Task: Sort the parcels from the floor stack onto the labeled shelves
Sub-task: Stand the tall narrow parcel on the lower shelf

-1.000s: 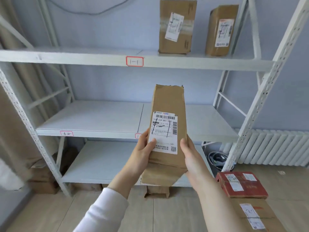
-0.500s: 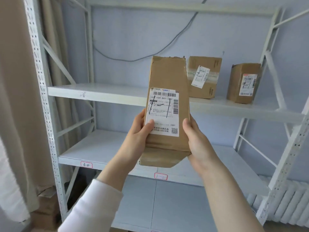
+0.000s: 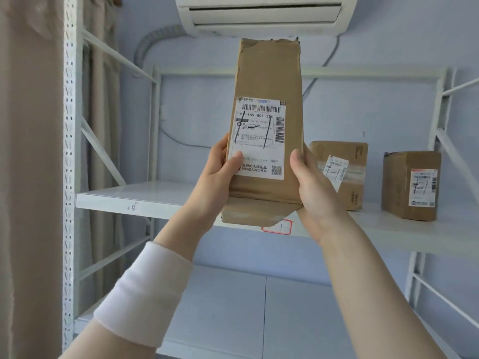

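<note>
Head view: tall brown parcel (image 3: 269,81), white scribbled label (image 3: 259,141).

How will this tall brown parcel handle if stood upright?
Probably fairly light: left hand and right hand hold the tall parcel upright by its lower end alone. Creased wrapping suggests some give. Tall and narrow, it would likely tip if nudged.

tall parcel (image 3: 269,81) upright in front of shelf (image 3: 155,196); two boxes (image 3: 347,174) (image 3: 410,186) on shelf to its right, air conditioner (image 3: 264,14) above
</note>
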Available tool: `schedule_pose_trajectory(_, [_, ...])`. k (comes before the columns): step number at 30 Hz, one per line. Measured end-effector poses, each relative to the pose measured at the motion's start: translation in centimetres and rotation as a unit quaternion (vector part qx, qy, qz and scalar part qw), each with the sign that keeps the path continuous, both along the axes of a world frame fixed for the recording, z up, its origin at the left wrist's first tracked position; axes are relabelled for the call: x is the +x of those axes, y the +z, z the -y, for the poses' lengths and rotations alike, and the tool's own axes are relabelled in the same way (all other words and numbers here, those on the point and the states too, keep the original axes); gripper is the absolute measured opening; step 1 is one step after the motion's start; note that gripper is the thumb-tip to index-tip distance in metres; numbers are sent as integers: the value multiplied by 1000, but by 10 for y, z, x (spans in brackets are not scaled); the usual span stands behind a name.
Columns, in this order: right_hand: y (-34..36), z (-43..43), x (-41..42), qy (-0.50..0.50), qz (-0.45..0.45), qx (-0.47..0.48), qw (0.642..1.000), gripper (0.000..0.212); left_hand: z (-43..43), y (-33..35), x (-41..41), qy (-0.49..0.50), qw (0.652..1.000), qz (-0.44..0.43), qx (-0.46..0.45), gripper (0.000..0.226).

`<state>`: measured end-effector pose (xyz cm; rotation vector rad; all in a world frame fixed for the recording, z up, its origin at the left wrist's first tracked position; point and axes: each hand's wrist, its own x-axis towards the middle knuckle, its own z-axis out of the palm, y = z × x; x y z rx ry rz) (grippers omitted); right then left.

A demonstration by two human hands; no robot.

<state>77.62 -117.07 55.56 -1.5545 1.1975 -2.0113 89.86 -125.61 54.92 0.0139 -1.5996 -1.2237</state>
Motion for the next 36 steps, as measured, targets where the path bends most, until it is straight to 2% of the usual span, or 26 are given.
schedule_pose_trajectory(11, [0, 138, -53, -67, -16, -14, 998, 44, 149, 3, -60, -28, 997, 33, -59, 44])
schedule_pose_trajectory(17, [-22, 187, -82, -102, 1, 6, 995, 46, 212, -20, -98, -66, 994, 58, -68, 42])
schedule_pose_trajectory(22, [-31, 222, -116, -121, -10, 51, 991, 49, 257, -31, -133, -66, 990, 77, -94, 49])
schedule_pose_trajectory(28, [-39, 252, -175, -142, -88, 161, 973, 37, 314, -40, -177, -49, 970, 194, -137, 67])
schedule_pose_trajectory(31, [-41, 270, -205, -163, -120, 207, 957, 35, 339, -39, -198, -3, 950, 277, -147, 68])
schedule_pose_trajectory(36, [-46, 300, -242, -180, -136, 256, 940, 35, 369, -31, -228, 113, 878, 419, -201, 74])
